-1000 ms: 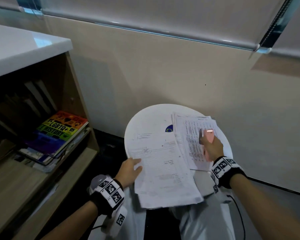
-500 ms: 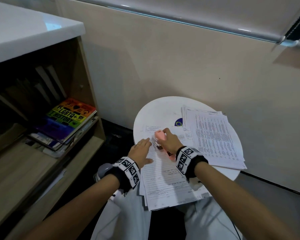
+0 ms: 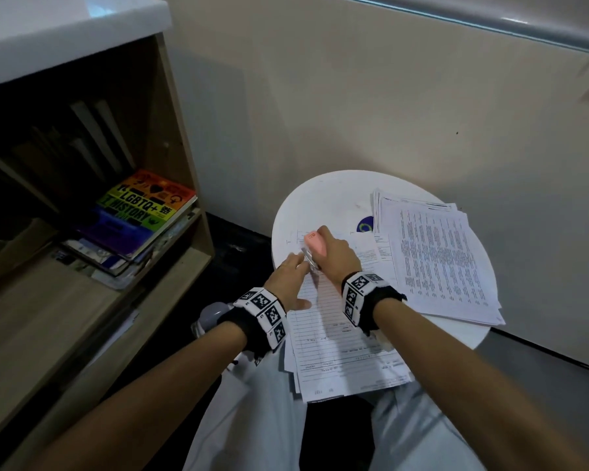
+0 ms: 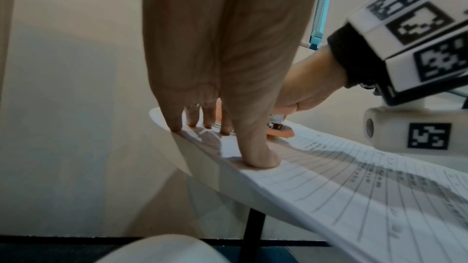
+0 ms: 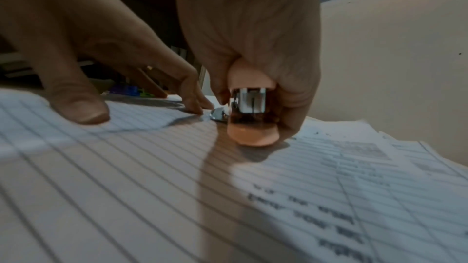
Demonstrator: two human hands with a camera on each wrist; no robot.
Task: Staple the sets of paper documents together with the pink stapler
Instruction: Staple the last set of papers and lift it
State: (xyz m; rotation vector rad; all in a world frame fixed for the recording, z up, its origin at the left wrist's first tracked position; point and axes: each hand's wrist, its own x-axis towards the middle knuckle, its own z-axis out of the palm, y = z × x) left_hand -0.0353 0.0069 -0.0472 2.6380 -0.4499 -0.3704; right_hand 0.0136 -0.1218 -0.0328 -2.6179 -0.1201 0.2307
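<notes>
My right hand (image 3: pixel 332 253) grips the pink stapler (image 3: pixel 315 244) and holds it over the upper left part of a lined set of papers (image 3: pixel 340 345) on the small round white table (image 3: pixel 323 195). In the right wrist view the pink stapler (image 5: pixel 252 121) stands with its rear end resting on the lined papers (image 5: pixel 152 177), fingers wrapped round it. My left hand (image 3: pixel 291 278) presses straight fingers on the papers' left edge. The left wrist view shows the left fingertips (image 4: pixel 258 159) flat on the sheet (image 4: pixel 354 177) beside the stapler (image 4: pixel 279 130).
A second stack of printed papers (image 3: pixel 436 256) lies on the table's right half, overhanging its edge. A wooden bookshelf (image 3: pixel 184 158) with a rainbow-covered book (image 3: pixel 143 209) stands at the left. A beige wall (image 3: pixel 354 96) is close behind the table.
My right hand carried the stapler from the right-hand stack to the upper left part of the lined set. My left hand moved up the left edge and now presses there.
</notes>
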